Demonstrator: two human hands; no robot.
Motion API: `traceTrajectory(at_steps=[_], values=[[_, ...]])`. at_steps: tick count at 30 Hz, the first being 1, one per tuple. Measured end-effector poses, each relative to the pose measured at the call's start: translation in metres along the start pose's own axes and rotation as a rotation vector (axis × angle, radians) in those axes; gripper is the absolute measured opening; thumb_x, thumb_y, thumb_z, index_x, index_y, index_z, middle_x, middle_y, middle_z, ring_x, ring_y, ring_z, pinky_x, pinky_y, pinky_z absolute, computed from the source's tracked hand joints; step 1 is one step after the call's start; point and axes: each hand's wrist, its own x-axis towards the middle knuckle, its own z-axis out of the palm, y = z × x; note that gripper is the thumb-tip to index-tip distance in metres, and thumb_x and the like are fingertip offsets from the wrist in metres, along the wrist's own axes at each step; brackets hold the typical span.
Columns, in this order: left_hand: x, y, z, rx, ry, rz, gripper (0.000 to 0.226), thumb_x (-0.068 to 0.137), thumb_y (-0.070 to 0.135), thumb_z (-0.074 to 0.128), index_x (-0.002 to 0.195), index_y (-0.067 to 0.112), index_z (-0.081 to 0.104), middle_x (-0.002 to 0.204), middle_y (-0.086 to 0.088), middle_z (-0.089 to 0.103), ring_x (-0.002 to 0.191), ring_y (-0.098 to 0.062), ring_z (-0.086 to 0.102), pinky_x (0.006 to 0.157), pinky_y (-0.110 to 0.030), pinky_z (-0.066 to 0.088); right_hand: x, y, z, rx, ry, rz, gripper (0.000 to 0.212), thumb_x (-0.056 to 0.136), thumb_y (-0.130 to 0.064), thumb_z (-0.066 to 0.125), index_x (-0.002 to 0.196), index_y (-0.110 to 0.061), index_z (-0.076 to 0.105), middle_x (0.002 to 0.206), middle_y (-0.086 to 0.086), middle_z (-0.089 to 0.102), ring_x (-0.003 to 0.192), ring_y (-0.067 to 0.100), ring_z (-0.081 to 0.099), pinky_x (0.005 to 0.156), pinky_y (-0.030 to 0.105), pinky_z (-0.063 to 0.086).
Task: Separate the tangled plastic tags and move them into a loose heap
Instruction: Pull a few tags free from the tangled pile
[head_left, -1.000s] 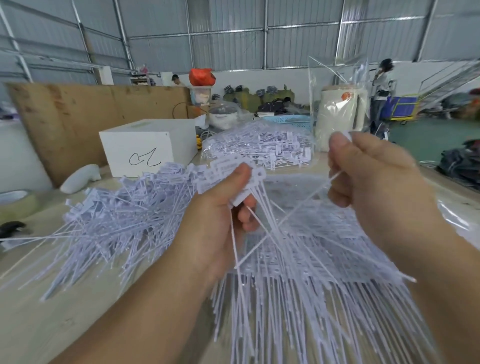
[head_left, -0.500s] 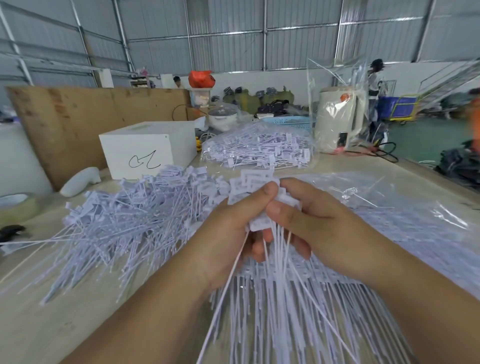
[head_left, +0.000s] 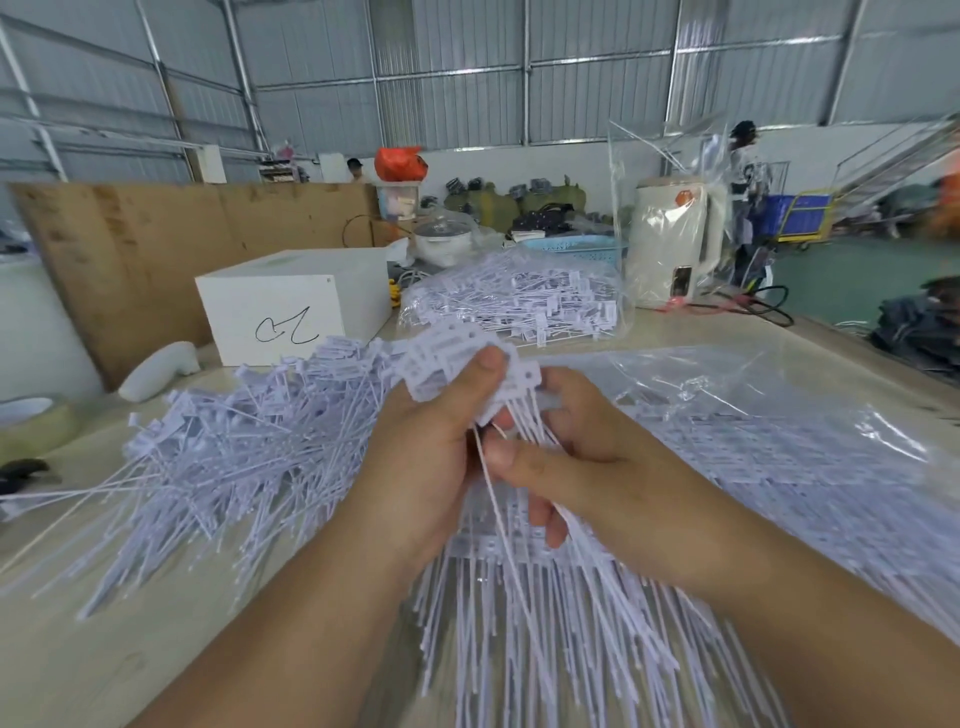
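a bundle of white plastic tags (head_left: 467, 358) is held up over the table (head_left: 67, 649) at centre frame; flat rectangular heads w/ small holes are fanned at the top, thin stiff tails hang down and splay toward the near edge. the bundle is gripped by the left hand (head_left: 431, 467), thumb pressed on the heads, fingers curled round behind. the right hand (head_left: 576, 467) is just beside it, touching; its thumb and fingers are closed on a few tails right below the heads, so both sets of fingers are clamped on tags.

to the left, a loose heap of tags (head_left: 223, 467) lies on the table, spiky and criss-crossed, tails pointing out to the left and front. to the right, a clear crinkled plastic bag (head_left: 779, 415) is spread flat w/ more tags seen through it. behind the hands, another clear bag of tags (head_left: 514, 301) sits further back.

a matte white box (head_left: 291, 306) w/ a black scribble is set beyond the heap, w/ a rounded white object (head_left: 161, 369) next to it. a cream kettle-like appliance (head_left: 675, 239) is wrapped in clear film at back right. a roll of tape (head_left: 31, 421) is at far left. brown board (head_left: 156, 249) is propped behind the box; corrugated metal walls are seen beyond.
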Motion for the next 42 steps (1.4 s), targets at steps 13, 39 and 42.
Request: traceTrajectory(at_steps=[13,39,42], values=[[-0.005,-0.003,0.004,0.305,0.060,0.224,0.021,0.074,0.035,0.073,0.087,0.019,0.070,0.074,0.009,0.073,0.067,-0.004,0.068,0.057,-0.011,0.047,0.000,0.001,0.019,0.269,-0.043,0.298,0.025,0.087,-0.002,0.045,0.065,-0.014,0.044,0.045,0.000,0.036,0.033,0.012,0.029,0.039,0.018,0.023],[0.039,0.004,-0.079,1.589,0.441,0.035,0.072,0.082,0.029,0.066,0.144,0.020,0.029,0.132,-0.014,0.039,0.122,-0.037,0.040,0.085,-0.046,0.039,0.001,0.006,-0.015,-0.670,0.182,0.071,0.033,0.091,-0.013,0.050,0.061,-0.027,0.055,0.043,-0.014,0.052,0.034,0.004,0.048,0.039,0.014,0.033],[0.039,-0.002,-0.074,1.734,0.437,0.105,0.077,0.084,0.046,0.063,0.147,0.023,0.025,0.140,-0.010,0.034,0.128,-0.036,0.033,0.101,-0.050,0.032,0.002,0.004,-0.017,-0.685,0.294,0.046,0.029,0.089,-0.016,0.053,0.062,-0.027,0.056,0.045,-0.016,0.051,0.037,0.007,0.044,0.044,0.023,0.039]])
